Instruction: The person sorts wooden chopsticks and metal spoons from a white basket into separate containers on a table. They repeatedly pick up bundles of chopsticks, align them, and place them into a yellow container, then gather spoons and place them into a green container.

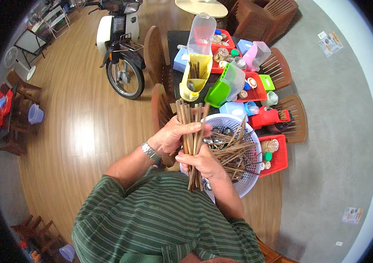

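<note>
A thick bundle of wooden chopsticks stands roughly upright in front of me, gripped by both hands. My left hand, a metal watch on its wrist, wraps round the upper part. Lower down, my right hand is closed round the same bundle. Just behind and to the right is a pale lavender perforated basket. Loose chopsticks lie criss-cross in it over metal spoons. Past my hands, a yellow cutlery holder has its clear lid raised, with dark chopsticks and spoons inside.
On the black table stand a green holder with a clear lid, red trays of jars, and blue boxes. Brown chairs flank it. A motorbike is parked at the far left. A red tray sits right of the basket.
</note>
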